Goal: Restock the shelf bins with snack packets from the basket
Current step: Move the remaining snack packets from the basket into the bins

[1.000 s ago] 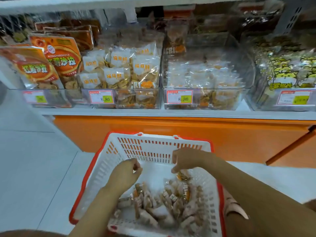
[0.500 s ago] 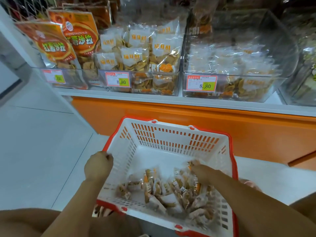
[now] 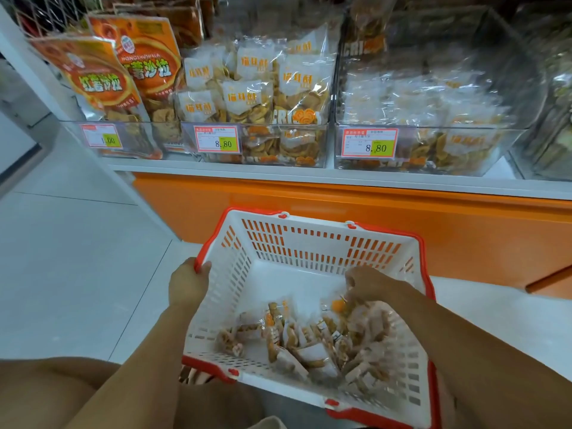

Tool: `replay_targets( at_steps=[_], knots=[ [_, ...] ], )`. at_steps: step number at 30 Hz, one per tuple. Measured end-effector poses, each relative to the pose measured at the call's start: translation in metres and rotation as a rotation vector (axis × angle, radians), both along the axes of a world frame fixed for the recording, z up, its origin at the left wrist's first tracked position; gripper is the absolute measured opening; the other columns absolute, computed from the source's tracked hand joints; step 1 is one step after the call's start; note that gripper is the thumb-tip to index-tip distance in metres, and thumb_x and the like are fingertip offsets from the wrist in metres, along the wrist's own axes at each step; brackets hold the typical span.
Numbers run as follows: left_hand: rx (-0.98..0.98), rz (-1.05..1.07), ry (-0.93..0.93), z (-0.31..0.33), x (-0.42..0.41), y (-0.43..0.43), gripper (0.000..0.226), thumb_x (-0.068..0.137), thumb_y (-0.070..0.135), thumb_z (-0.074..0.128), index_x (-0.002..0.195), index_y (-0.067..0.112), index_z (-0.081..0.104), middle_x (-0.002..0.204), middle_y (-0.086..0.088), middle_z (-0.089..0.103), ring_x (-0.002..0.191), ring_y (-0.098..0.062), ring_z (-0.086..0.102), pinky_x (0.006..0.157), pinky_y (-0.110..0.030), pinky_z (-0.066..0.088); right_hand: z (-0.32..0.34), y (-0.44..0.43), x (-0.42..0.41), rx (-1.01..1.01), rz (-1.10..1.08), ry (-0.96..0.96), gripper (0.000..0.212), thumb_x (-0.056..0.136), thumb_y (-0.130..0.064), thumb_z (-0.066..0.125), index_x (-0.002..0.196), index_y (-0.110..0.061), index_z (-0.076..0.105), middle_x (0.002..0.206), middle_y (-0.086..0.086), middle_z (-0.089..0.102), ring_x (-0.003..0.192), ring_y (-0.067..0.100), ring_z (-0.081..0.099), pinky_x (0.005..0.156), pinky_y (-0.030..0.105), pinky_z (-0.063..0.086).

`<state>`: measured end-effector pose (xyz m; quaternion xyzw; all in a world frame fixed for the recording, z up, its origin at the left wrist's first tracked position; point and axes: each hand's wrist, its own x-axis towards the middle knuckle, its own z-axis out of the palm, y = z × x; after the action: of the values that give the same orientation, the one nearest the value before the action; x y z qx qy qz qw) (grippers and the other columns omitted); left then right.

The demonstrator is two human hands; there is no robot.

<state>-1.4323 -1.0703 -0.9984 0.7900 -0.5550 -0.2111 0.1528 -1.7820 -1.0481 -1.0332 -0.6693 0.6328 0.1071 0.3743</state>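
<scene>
A white basket (image 3: 309, 243) with a red rim sits low in front of me, holding several small clear snack packets (image 3: 312, 342) in its near half. My left hand (image 3: 187, 286) grips the basket's left rim. My right hand (image 3: 368, 284) reaches inside at the right, fingers pinched on a snack packet (image 3: 339, 305) with an orange spot. Above, on the shelf, stand clear bins: the middle bin (image 3: 257, 147) is piled with crisp packets, the right bin (image 3: 430, 150) is part full.
A left bin (image 3: 123, 140) holds tall orange bags. Price tags mark each bin front. Below the white shelf edge (image 3: 278, 174) runs an orange base panel (image 3: 340, 212). Pale tiled floor (image 3: 77, 258) lies to the left. My knees show at the bottom.
My left hand came out of the basket and took hold of its left rim. My right hand went down onto the packets at the right. The view dropped and moved closer to the shelf.
</scene>
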Motion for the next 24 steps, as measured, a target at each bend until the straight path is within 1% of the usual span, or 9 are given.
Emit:
replay_targets(
  at_steps=[2, 4, 7, 11, 14, 17, 21, 22, 24],
  knots=[
    [0.022, 0.008, 0.025, -0.002, 0.001, -0.004, 0.029, 0.098, 0.026, 0.049, 0.088, 0.001, 0.061, 0.075, -0.012, 0.06, 0.076, -0.032, 0.058, 0.064, -0.032, 0.041, 0.022, -0.007, 0.0, -0.012, -0.077, -0.088, 0.031, 0.085, -0.017, 0.067, 0.068, -0.018, 0.041, 0.066, -0.003, 0.044, 0.059, 0.01, 0.04, 0.054, 0.017, 0.031],
    [0.049, 0.035, 0.044, -0.002, -0.001, -0.004, 0.028, 0.098, 0.025, 0.05, 0.086, 0.003, 0.061, 0.078, -0.013, 0.063, 0.076, -0.031, 0.057, 0.066, -0.031, 0.039, 0.041, -0.015, 0.0, -0.009, -0.121, -0.142, 0.021, 0.088, -0.017, 0.064, 0.073, -0.013, 0.05, 0.069, 0.001, 0.055, 0.06, 0.013, 0.05, 0.054, 0.016, 0.038],
    [0.069, 0.07, 0.066, -0.006, -0.009, 0.0, 0.027, 0.097, 0.026, 0.05, 0.084, 0.005, 0.058, 0.079, -0.014, 0.061, 0.082, -0.035, 0.059, 0.068, -0.033, 0.04, 0.071, -0.021, 0.0, 0.005, -0.189, -0.271, 0.018, 0.092, -0.018, 0.061, 0.081, -0.004, 0.059, 0.078, 0.011, 0.064, 0.067, 0.019, 0.059, 0.062, 0.021, 0.047],
    [0.097, 0.1, 0.094, -0.008, -0.026, 0.005, 0.029, 0.097, 0.028, 0.051, 0.095, 0.001, 0.064, 0.09, -0.017, 0.066, 0.09, -0.036, 0.061, 0.075, -0.036, 0.045, 0.104, -0.026, 0.001, 0.045, -0.325, -0.546, 0.023, 0.092, -0.017, 0.062, 0.074, -0.005, 0.056, 0.076, 0.009, 0.064, 0.061, 0.011, 0.065, 0.065, 0.024, 0.054],
    [0.111, 0.092, 0.115, -0.007, -0.043, 0.012, 0.031, 0.097, 0.028, 0.052, 0.099, 0.0, 0.065, 0.097, -0.019, 0.068, 0.094, -0.036, 0.061, 0.078, -0.037, 0.046, 0.118, -0.026, 0.004, 0.123, -0.405, -0.778, 0.013, 0.09, -0.014, 0.064, 0.083, -0.004, 0.059, 0.088, 0.012, 0.068, 0.078, 0.018, 0.071, 0.085, 0.035, 0.057],
    [0.132, 0.09, 0.129, -0.002, -0.056, 0.018, 0.029, 0.095, 0.026, 0.054, 0.1, -0.001, 0.065, 0.099, -0.02, 0.068, 0.094, -0.036, 0.062, 0.076, -0.035, 0.047, 0.134, -0.018, 0.009, 0.197, -0.48, -1.018, 0.002, 0.091, -0.007, 0.06, 0.092, -0.005, 0.059, 0.089, 0.009, 0.069, 0.077, 0.014, 0.07, 0.082, 0.029, 0.058],
    [0.092, 0.022, 0.098, 0.03, -0.075, 0.02, 0.034, 0.091, 0.018, 0.059, 0.12, 0.0, 0.055, 0.117, -0.018, 0.063, 0.105, -0.034, 0.06, 0.081, -0.034, 0.046, 0.149, -0.011, 0.011, 0.234, -0.613, -1.303, 0.023, 0.088, 0.001, 0.056, 0.111, 0.005, 0.059, 0.103, 0.016, 0.07, 0.092, 0.022, 0.071, 0.083, 0.029, 0.057],
    [0.07, -0.032, 0.168, 0.045, -0.084, 0.019, 0.042, 0.089, 0.018, 0.064, 0.126, 0.001, 0.053, 0.123, -0.014, 0.061, 0.112, -0.031, 0.058, 0.083, -0.032, 0.045, 0.153, -0.009, 0.013, 0.225, -0.642, -1.366, 0.026, 0.088, 0.003, 0.056, 0.113, 0.007, 0.058, 0.105, 0.018, 0.07, 0.093, 0.023, 0.07, 0.081, 0.028, 0.058],
    [0.124, -0.211, 0.479, 0.082, -0.107, 0.021, 0.058, 0.081, 0.022, 0.074, 0.133, 0.009, 0.051, 0.132, -0.003, 0.057, 0.123, -0.021, 0.052, 0.093, -0.029, 0.043, 0.16, -0.006, 0.019, 0.182, -0.677, -1.486, 0.021, 0.088, 0.006, 0.052, 0.108, 0.005, 0.06, 0.104, 0.018, 0.07, 0.092, 0.022, 0.071, 0.075, 0.025, 0.058]
  ],
)
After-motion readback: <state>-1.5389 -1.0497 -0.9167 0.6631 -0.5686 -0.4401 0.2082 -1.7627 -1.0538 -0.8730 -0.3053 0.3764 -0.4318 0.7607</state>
